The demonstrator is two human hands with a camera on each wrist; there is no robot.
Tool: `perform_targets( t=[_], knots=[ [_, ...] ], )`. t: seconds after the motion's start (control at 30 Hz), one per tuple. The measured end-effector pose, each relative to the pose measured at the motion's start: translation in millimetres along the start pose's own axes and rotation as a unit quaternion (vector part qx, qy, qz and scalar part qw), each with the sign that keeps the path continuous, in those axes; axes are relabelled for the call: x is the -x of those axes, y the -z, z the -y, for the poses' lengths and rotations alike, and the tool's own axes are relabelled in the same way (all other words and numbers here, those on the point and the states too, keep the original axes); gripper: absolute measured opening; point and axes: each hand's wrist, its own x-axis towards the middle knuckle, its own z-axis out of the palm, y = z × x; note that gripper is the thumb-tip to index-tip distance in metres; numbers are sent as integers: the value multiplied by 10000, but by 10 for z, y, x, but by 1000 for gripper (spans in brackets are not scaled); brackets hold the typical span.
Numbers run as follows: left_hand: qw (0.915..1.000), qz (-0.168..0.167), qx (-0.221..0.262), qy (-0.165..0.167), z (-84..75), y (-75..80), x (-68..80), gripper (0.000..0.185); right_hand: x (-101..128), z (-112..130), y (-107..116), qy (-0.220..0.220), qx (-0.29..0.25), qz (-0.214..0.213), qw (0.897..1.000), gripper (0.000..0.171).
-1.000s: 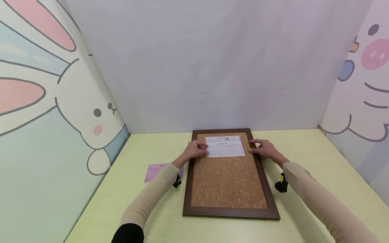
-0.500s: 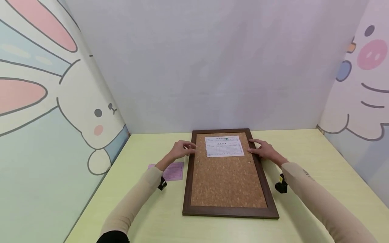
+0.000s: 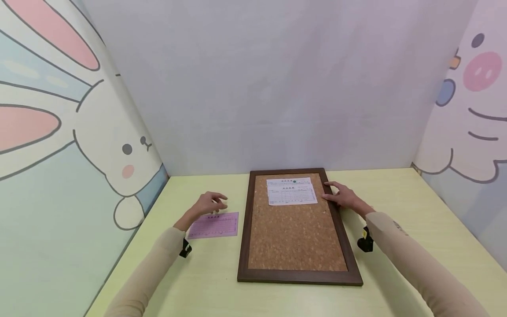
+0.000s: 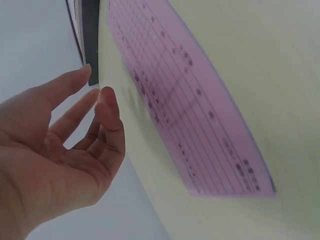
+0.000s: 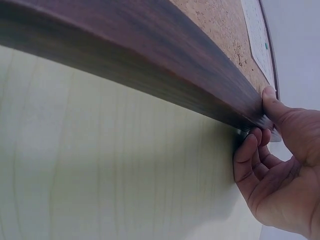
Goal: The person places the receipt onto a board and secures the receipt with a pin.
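A cork board [image 3: 295, 240] in a dark brown wooden frame lies on the table. My right hand [image 3: 343, 195] grips the frame's right side near the far end; in the right wrist view the thumb is on top and the curled fingers are against the outer side. Overlapping white printed forms [image 3: 292, 193] lie on the upper cork, with a green dot [image 3: 294, 181] near their top edge. My left hand [image 3: 207, 204] is empty, fingers loosely bent, just over the far edge of a pink printed form [image 3: 215, 226] left of the board.
The pale yellow wooden table [image 3: 293, 301] ends at a light grey back wall [image 3: 253, 88]. Side walls carry a rabbit drawing [image 3: 115, 163] and a pig drawing [image 3: 475, 119]. Small black devices sit under both wrists.
My left hand has left the white forms and moved left past the frame to the pink form. My right hand stays at the frame's right side.
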Motion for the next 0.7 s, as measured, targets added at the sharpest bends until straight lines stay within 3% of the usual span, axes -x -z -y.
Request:
perform_targets(
  t=[0.2, 0.33, 0.5, 0.7],
  knots=[
    [9983, -34, -328, 477, 216, 177, 110, 39, 12, 29, 7, -16, 57, 38, 10000, 69],
    [9966, 110, -433, 690, 332, 265, 158, 42, 38, 30, 14, -54, 91, 61, 9999, 69],
    [9951, 452, -527, 702, 384, 333, 242, 51, 54, 11, 38, 131, -113, 87, 9998, 74],
    [9940, 710, -697, 459, 408, 374, 308, 55, 69, 2, 28, 215, -78, 76, 9997, 73]
  ],
)
